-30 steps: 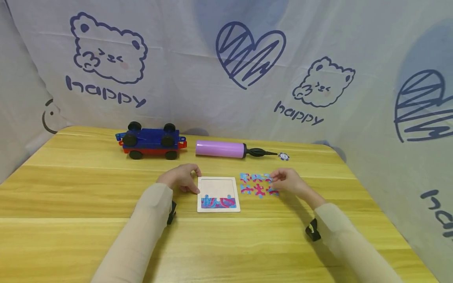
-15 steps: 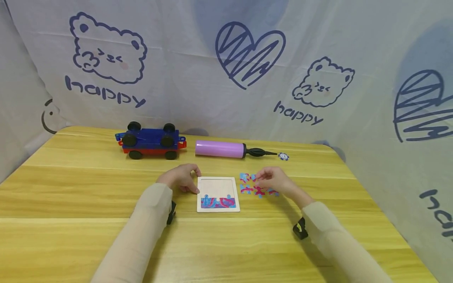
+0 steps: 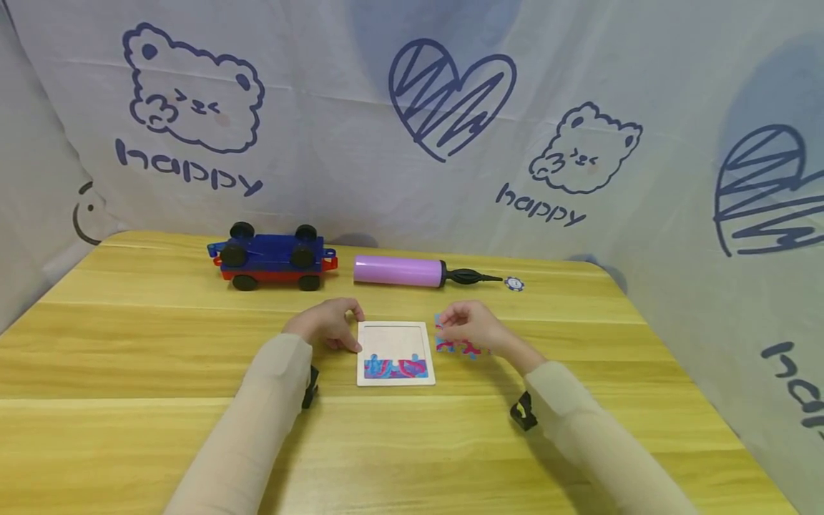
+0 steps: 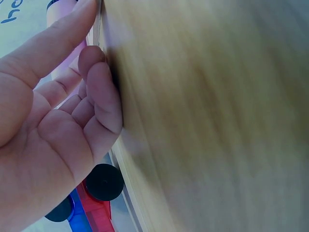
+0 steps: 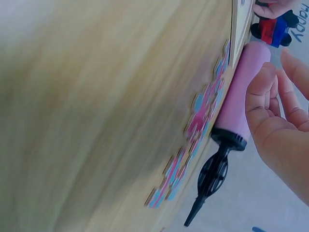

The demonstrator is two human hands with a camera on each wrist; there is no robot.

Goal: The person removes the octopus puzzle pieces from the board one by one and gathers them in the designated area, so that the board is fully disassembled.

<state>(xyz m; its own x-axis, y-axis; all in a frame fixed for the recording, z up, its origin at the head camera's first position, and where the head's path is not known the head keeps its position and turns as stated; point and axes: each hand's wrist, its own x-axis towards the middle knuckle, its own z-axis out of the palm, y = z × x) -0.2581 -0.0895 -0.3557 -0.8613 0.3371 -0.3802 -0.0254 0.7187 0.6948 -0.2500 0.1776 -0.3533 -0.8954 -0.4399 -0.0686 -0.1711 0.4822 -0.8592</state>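
Observation:
A white square puzzle tray (image 3: 394, 342) lies on the table, its bottom strip filled with blue, pink and purple puzzle pieces (image 3: 395, 368). My left hand (image 3: 327, 323) rests at the tray's left side, thumb at the edge and index finger near the upper corner. The left wrist view shows that hand's palm and loosely bent fingers. My right hand (image 3: 473, 326) hovers over loose blue-and-pink puzzle pieces (image 3: 465, 348) to the right of the tray, hiding some of them. In the right wrist view, these pieces lie flat below its bent fingers, and nothing shows between thumb and fingertips.
Behind the tray lies a purple hand pump (image 3: 399, 271) with a black nozzle, beside a small blue-and-white chip (image 3: 514, 284). Two toy wagons (image 3: 270, 257), blue over red, are stacked at the back left. A printed curtain (image 3: 335, 143) hangs behind the wooden table (image 3: 161, 357).
My right hand has moved left across the loose pieces, from their right end toward the tray, uncovering and then covering different ones. The left hand has stayed at the tray.

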